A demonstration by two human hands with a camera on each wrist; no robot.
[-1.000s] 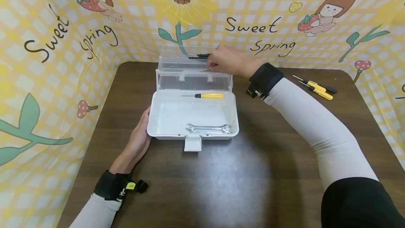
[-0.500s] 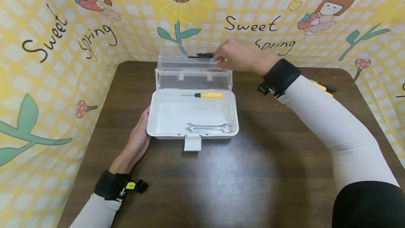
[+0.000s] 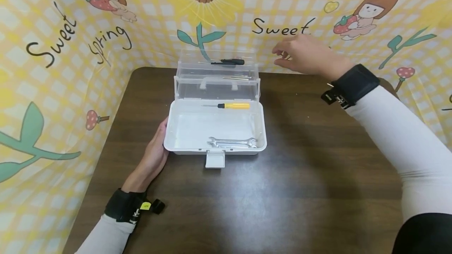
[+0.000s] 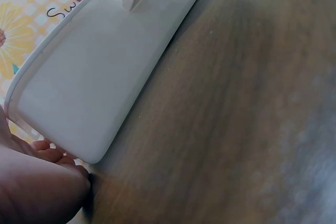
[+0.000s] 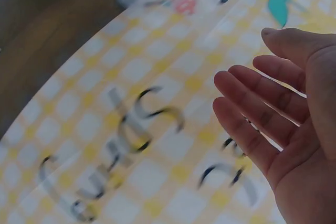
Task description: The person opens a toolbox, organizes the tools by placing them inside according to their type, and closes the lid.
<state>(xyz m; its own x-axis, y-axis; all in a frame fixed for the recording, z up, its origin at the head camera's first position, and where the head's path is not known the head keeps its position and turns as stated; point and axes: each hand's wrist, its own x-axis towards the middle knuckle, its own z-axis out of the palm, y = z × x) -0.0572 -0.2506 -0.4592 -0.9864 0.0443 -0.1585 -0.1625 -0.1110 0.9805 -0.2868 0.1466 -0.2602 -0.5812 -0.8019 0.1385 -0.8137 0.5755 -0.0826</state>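
My left hand [image 3: 155, 152] rests along the left side of a white toolbox [image 3: 169, 128], fingers against its wall. In the left wrist view the fingers lie at the end of the box [image 4: 79, 87]. My right hand [image 3: 305, 54] hangs in the air right of the raised clear trays [image 3: 217, 89]; its fingers [image 5: 247, 124] are loosely extended and hold nothing. Black-handled screwdrivers [image 3: 233, 62] lie in the upper tray. Thin metal pieces [image 3: 236, 77] lie in the tray below. The box floor bears a yellow-and-black screwdriver [image 3: 236, 106] and open-end wrenches [image 3: 233, 142].
The toolbox stands on a dark wooden table [image 3: 247, 199], its front latch [image 3: 215, 159] hanging down. A yellow checked cloth [image 3: 148, 3] covers the walls behind and beside the table. My right wrist and sleeve hide the table's right part; a thin metal tip [image 3: 330, 85] shows beside the wristband.
My right hand has left the trays and moved right, its fingers spreading. The black screwdriver handles and thin metal pieces show more fully. My left hand has stayed on the box.
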